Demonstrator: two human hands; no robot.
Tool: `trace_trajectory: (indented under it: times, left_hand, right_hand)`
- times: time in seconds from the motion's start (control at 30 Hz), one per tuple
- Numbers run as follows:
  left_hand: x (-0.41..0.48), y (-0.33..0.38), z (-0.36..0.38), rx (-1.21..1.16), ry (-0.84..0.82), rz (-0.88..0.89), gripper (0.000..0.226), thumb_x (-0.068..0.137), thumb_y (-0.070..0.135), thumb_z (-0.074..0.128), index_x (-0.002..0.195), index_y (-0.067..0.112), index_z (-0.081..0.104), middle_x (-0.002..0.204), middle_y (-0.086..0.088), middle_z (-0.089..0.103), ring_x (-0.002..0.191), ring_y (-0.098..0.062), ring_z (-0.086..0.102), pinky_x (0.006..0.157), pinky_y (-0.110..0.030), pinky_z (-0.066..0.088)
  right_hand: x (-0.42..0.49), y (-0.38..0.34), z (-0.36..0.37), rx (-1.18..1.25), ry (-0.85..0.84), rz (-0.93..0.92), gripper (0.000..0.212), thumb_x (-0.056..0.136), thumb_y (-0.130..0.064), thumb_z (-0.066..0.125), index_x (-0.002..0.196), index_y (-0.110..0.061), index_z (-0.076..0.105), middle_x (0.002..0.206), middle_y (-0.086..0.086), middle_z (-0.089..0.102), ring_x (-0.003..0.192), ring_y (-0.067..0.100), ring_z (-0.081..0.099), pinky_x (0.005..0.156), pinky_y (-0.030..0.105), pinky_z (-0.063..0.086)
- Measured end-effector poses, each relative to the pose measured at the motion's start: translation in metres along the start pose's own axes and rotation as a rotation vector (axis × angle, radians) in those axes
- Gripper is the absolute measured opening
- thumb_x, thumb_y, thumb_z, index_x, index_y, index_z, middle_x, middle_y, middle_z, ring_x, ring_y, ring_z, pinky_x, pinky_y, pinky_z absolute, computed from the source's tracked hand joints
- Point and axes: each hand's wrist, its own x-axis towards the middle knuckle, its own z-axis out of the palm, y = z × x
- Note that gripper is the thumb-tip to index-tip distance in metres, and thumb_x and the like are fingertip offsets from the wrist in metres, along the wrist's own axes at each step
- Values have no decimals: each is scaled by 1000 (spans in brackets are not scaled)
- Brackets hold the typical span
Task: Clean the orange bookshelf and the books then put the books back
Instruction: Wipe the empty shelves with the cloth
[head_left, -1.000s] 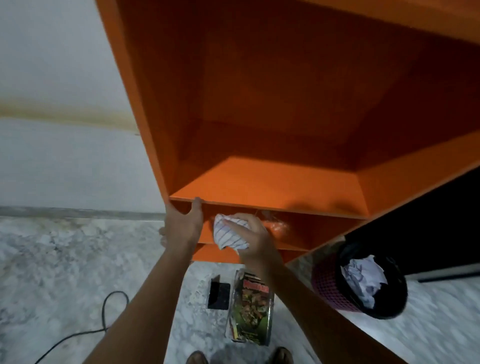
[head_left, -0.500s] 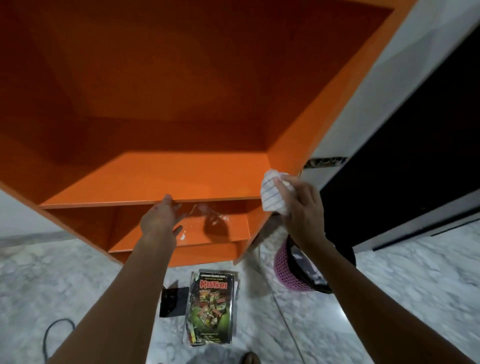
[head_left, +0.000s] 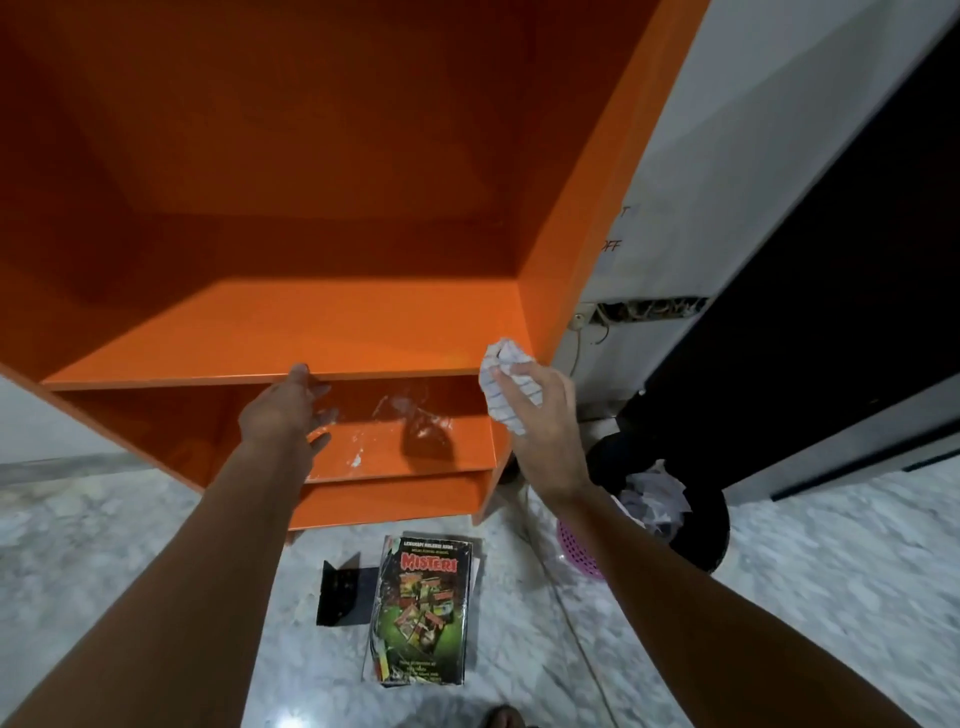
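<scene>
Fingers of right hand around crumpled striped cloth; left hand slack-fingered on glossy orange bookshelf edge.

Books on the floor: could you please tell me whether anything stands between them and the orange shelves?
Nothing visible does. The books lie on the floor in front of the bookshelf, and no object shows on its shelves; only the left hand touches the upper shelf's front edge.

The book on the floor reads "MISTERI"; the wall shows "OFF".
</scene>
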Motion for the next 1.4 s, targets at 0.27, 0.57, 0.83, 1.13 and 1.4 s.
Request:
trace_trajectory:
  times: [0.27, 0.57, 0.83, 1.13, 1.4]
  left_hand:
    - [-2, -1, -17, 109, -60, 98, 31, 96, 44, 56, 117, 22, 59, 107, 0, 70, 92, -19, 66, 88, -42, 51]
    - [65, -56, -94, 462, 163, 373, 57, 91, 55, 55, 130, 14, 54, 128, -8, 60, 116, -29, 57, 98, -46, 48]
    - [155, -89, -137, 466, 610, 442, 71, 91, 45, 62, 145, 11, 30, 145, -17, 39, 131, -42, 43, 103, -56, 43]
    - [201, -110, -172, 374, 550, 909, 26, 102, 27, 48, 115, 12, 65, 106, -3, 70, 90, -23, 66, 77, -31, 53]
    - [206, -110, -183, 399, 482, 1011, 31, 101, 26, 52, 126, 12, 64, 117, -6, 69, 100, -26, 67, 87, -36, 52]
  right_hand:
    - [-43, -25, 29, 295, -357, 184, 63, 82, 8, 62, 138, -18, 54, 131, -2, 45, 124, 11, 42, 103, 15, 34]
    - [-18, -44, 120, 371, -412, 418, 56, 83, 7, 56, 135, -14, 54, 126, 0, 55, 115, 11, 52, 91, 8, 36]
    - [29, -29, 245, 362, -425, 396, 28, 83, -3, 56, 107, -9, 69, 101, 12, 72, 95, 27, 67, 82, 38, 54]
    - [107, -31, 367, 203, -431, -91, 27, 97, -13, 56, 121, -4, 65, 114, 21, 66, 100, 37, 61, 71, 34, 38]
    - [151, -71, 445, 128, -420, -214, 30, 90, -14, 61, 118, -9, 70, 118, 17, 68, 107, 32, 64, 88, 40, 52]
